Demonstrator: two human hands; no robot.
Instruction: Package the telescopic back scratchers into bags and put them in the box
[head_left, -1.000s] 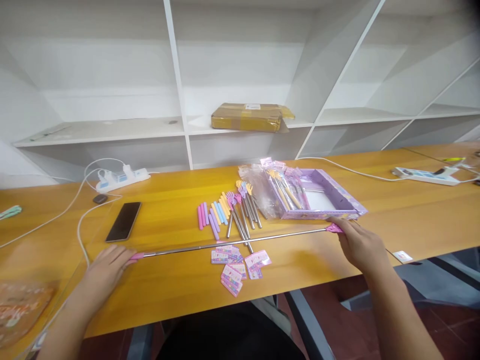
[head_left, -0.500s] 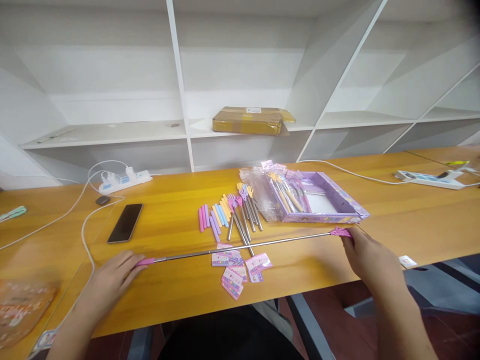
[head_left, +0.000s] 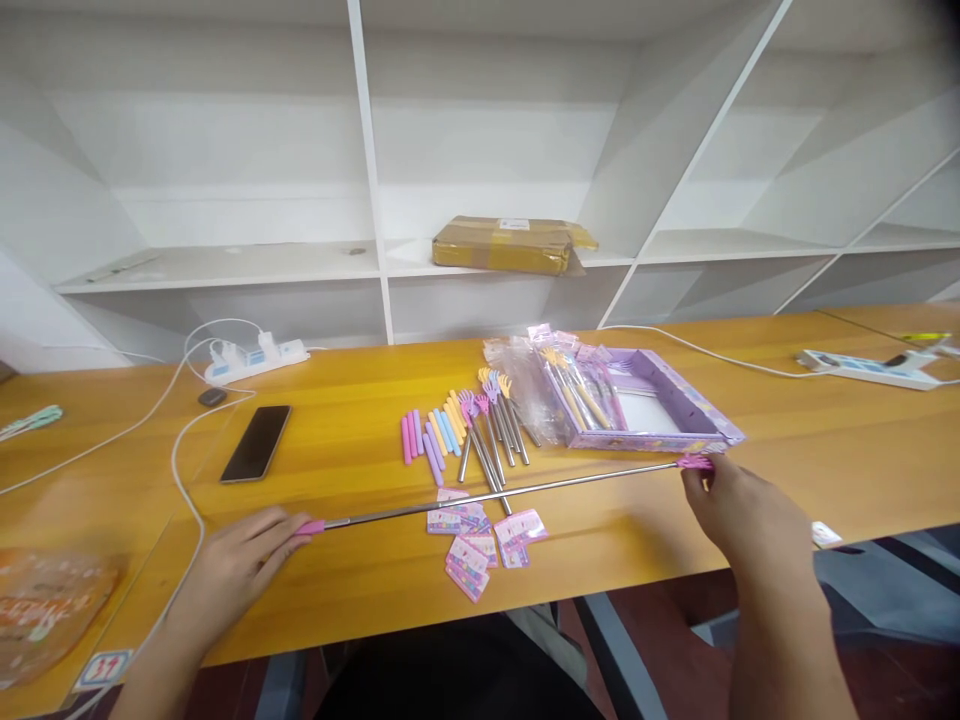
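Observation:
A telescopic back scratcher (head_left: 510, 492) is stretched out long across the front of the table, its metal rod nearly level. My left hand (head_left: 244, 565) is closed on its pink handle at the left end. At the right end, my right hand (head_left: 739, 505) pinches the pink claw-shaped head. Just beyond the rod lie shorter back scratchers (head_left: 495, 420) with pink, purple, blue and yellow heads. Beside them are loose coloured handle sleeves (head_left: 431, 440) in pink, purple, blue and yellow. Several pink printed cards (head_left: 469, 565) lie below the rod.
A purple display box (head_left: 660, 440) holds bagged back scratchers, with clear plastic bags (head_left: 517, 385) at its left. A black phone (head_left: 256, 443), power strips (head_left: 259, 362) with white cables, and an orange plastic bag (head_left: 52, 610) are on the table. A cardboard box (head_left: 502, 245) sits on the shelf.
The whole view has shifted slightly. Both hands keep their hold on the extended back scratcher, whose length looks about the same. The table items appear unmoved.

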